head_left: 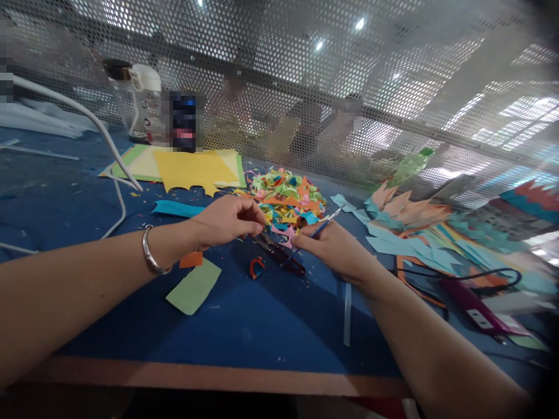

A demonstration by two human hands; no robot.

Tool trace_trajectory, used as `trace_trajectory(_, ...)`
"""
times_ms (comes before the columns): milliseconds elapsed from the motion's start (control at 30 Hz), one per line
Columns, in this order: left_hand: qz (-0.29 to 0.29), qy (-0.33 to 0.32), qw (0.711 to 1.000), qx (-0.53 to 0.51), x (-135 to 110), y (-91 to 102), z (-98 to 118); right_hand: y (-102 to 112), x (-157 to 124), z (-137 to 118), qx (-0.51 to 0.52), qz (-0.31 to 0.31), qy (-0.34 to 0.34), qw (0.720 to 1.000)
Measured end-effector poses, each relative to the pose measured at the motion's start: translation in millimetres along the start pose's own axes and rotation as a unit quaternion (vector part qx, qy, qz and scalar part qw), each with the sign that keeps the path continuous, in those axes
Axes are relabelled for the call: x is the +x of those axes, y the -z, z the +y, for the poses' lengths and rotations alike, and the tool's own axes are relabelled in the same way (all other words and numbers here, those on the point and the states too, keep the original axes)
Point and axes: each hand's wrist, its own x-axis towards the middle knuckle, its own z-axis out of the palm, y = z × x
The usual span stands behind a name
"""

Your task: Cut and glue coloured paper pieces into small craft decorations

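My left hand (229, 221), with a silver bangle on its wrist, is closed in a pinch near the middle of the table. Whatever lies between its fingertips is too small to make out. My right hand (334, 244) grips a slim blue pen-like tool (322, 226) with a pale pointed end aimed up and away. Between the hands, a dark-handled cutting tool (286, 258) lies on the blue tabletop. A curled red-and-blue paper scrap (257, 267) sits just in front of it. Beyond both hands rises a heap of colourful paper scraps (288, 195).
Green paper (194, 287) and an orange piece (191, 259) lie near my left forearm. Behind are stacked sheets under yellow paper (192, 169), bottles (148, 99) and a perforated screen (271, 87). Cut paper pieces (410, 215), cables and a purple power strip (480, 308) occupy the right.
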Motion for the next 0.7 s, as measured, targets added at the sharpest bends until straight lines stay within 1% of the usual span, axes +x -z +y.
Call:
trace_trajectory(33, -0.017, -0.021, 0.997, 0.066, -1, -0.2, 0, -1, 1, 0, -0.009, 0.003, 0.010, 1.000)
trace_trajectory(100, -0.055, -0.042, 0.982, 0.175, -3, -1.1, 1, -2, 2, 1, -0.027, 0.011, 0.022, 0.999)
trace_trajectory(167, -0.090, -0.039, 0.967, 0.236, -6, -2.5, 5, -3, 3, 2, -0.051, 0.021, 0.022, 0.998)
trace_trajectory(233, -0.121, -0.023, 0.959, 0.254, -8, -3.9, 10, -5, 4, 1, -0.069, 0.033, 0.021, 0.997)
trace_trajectory(333, -0.160, 0.008, 0.950, 0.269, -11, -5.1, 17, -8, 4, -1, -0.064, 0.038, 0.038, 0.997)
trace_trajectory(433, -0.192, 0.035, 0.936, 0.294, -10, -4.2, 21, -11, 2, -3, -0.060, 0.043, 0.039, 0.996)
trace_trajectory(500, -0.193, 0.035, 0.936, 0.291, -8, -2.5, 20, -13, 1, -4, -0.058, 0.049, 0.036, 0.996)
trace_trajectory(600, -0.169, 0.024, 0.947, 0.273, -6, -0.6, 16, -12, -1, -4, -0.070, 0.056, 0.038, 0.995)
trace_trajectory(700, -0.160, 0.023, 0.945, 0.285, -5, -1.5, 12, -9, -2, -5, -0.102, 0.062, 0.043, 0.992)
